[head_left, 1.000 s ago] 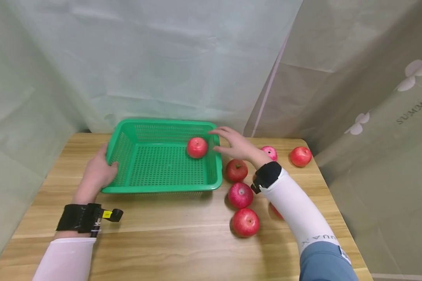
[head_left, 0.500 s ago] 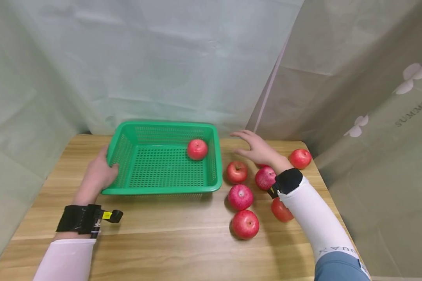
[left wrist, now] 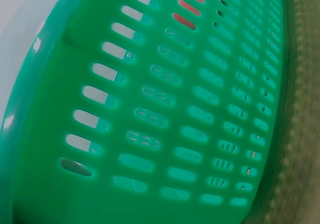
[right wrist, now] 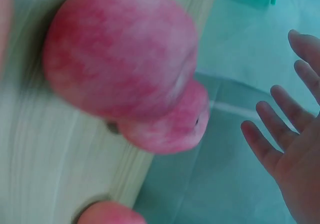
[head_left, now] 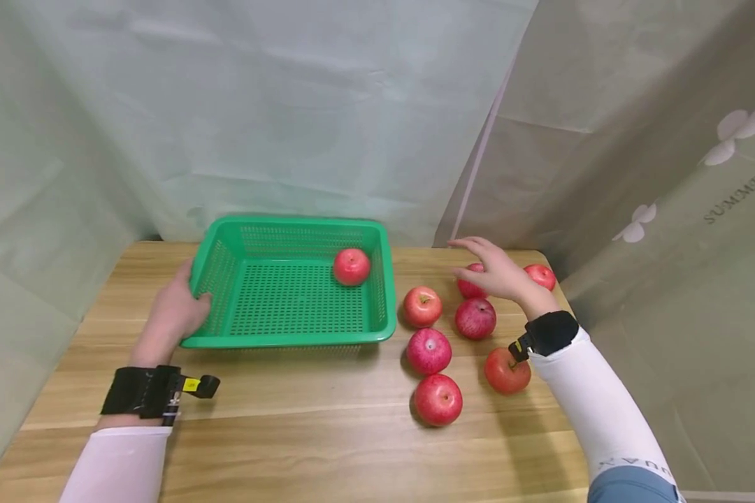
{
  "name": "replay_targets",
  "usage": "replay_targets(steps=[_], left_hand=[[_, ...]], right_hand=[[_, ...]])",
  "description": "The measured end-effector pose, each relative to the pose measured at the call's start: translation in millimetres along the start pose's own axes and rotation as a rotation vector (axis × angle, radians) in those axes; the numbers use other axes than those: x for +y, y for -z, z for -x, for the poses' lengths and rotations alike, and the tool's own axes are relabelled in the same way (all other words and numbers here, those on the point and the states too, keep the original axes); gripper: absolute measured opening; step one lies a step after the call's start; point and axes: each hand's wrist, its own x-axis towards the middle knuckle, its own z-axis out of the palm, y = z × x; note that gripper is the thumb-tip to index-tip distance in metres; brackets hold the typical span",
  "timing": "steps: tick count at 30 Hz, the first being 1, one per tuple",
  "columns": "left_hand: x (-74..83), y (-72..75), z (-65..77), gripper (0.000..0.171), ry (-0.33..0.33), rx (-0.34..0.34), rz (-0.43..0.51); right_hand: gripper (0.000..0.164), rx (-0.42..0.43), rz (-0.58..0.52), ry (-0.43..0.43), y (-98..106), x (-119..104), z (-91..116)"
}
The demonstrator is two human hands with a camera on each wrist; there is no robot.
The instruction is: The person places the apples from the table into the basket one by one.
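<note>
My left hand (head_left: pixel 177 304) grips the left rim of a green plastic basket (head_left: pixel 289 341), with the thumb over the edge inside. One red apple (head_left: pixel 352 267) sits in the basket's right end. In the left wrist view the slotted basket wall (left wrist: pixel 165 94) fills the picture. My right hand (head_left: pixel 498 271) is above the table's back right, fingers spread and holding nothing. Beneath and beside it lie a red apple (head_left: pixel 470 281) by the thumb and a darker apple (head_left: pixel 475 318) nearer me. The right wrist view shows the spread fingers (right wrist: pixel 285 107) apart from a large apple (right wrist: pixel 120 49).
Right of the basket, three apples stand in a column: one with a stem (head_left: pixel 423 307), a pinkish one (head_left: pixel 429 351) and a front one (head_left: pixel 438 399). Another apple (head_left: pixel 507 371) lies below my right wrist; one more (head_left: pixel 540 276) is near the back right corner. Pale curtains (head_left: pixel 289 105) hang behind the wooden table (head_left: pixel 277 433).
My right hand has moved right, from the basket's right rim to over the apples at the back right. My left hand keeps its grip, and the basket stays put.
</note>
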Motion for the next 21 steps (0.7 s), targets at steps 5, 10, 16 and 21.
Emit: replay_targets(steps=[5, 10, 16, 21], left_hand=[[0.7, 0.2, -0.3, 0.079, 0.016, -0.001, -0.003], [-0.2, -0.2, 0.1, 0.079, 0.013, 0.002, -0.005], [-2.6, -0.8, -1.2, 0.079, -0.009, 0.008, -0.014], [-3.5, -1.4, -1.6, 0.079, -0.018, 0.017, -0.019]], right_hand=[[0.06, 0.017, 0.013, -0.042, 5, 15, 14], [0.059, 0.047, 0.028, -0.083, 9, 27, 28], [0.062, 0.077, 0.04, -0.144, 15, 42, 48], [0.062, 0.113, 0.05, -0.153, 20, 57, 64]])
